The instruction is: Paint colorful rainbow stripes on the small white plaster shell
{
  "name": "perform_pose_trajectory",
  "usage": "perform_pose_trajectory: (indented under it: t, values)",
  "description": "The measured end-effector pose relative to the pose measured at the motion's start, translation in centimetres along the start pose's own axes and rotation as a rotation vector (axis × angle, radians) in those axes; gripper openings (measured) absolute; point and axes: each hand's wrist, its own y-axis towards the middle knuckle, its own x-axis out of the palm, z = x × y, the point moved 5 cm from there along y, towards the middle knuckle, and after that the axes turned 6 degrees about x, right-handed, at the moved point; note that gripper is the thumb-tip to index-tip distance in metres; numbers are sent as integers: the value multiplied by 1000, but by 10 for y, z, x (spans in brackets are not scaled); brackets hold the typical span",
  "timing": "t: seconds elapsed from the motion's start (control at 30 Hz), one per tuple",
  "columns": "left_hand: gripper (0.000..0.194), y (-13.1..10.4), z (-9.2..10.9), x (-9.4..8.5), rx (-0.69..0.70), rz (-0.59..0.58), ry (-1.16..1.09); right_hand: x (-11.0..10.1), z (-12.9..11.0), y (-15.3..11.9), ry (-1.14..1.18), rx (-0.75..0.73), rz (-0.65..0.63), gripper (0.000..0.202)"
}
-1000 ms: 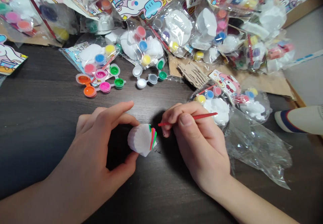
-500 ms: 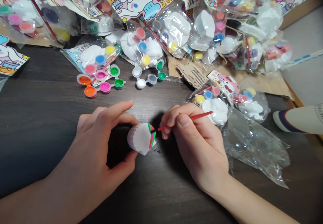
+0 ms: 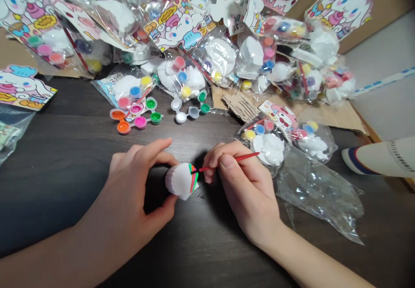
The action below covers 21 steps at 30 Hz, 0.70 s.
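A small white plaster figure (image 3: pixel 178 179) with a ridged side is pinched between the thumb and fingers of my left hand (image 3: pixel 136 188). Green, orange and pink stripes run along its right end. My right hand (image 3: pixel 246 188) grips a thin red paintbrush (image 3: pixel 244 158) like a pen. The dark bristles touch, or nearly touch, the striped end. Beyond my hands lie open paint pots (image 3: pixel 140 121) in orange, pink and green. Beside them is a second strip of paint pots (image 3: pixel 193 112) in white, grey and green.
Packed plaster paint kits (image 3: pixel 220 56) are heaped along the back of the dark table (image 3: pixel 81 141). At right lie a torn cardboard piece (image 3: pixel 241 107), another bagged kit (image 3: pixel 269 147), an empty clear bag (image 3: pixel 324 197) and a white cup (image 3: pixel 382 156) on its side. A printed card (image 3: pixel 27 89) lies at left.
The view has shifted a little, so the kits and cup sit in slightly different places. Both hands keep their grips, and the brush tip stays at the figure's striped end.
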Motion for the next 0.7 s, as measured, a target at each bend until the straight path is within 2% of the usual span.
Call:
perform_pose_trajectory:
  t: [0.2, 0.37, 0.53, 0.63, 0.7]
  values:
    - [58, -2, -2, 0, -28, -5, 2, 3, -1, 2, -23, 4, -14, 26]
    - [55, -1, 0, 0, 3, -13, 34, 5, -4, 1, 8, 26, -33, 30]
    - [55, -2, -5, 1, -16, 2, 59, -11, -5, 12, 112, 34, 219, 31]
    - [51, -4, -6, 2, 2, 12, 46, -16, -6, 37, 103, 13, 275, 32]
    - [51, -5, -5, 2, 15, 12, 39, -18, -8, 57, 10, -77, 335, 30]
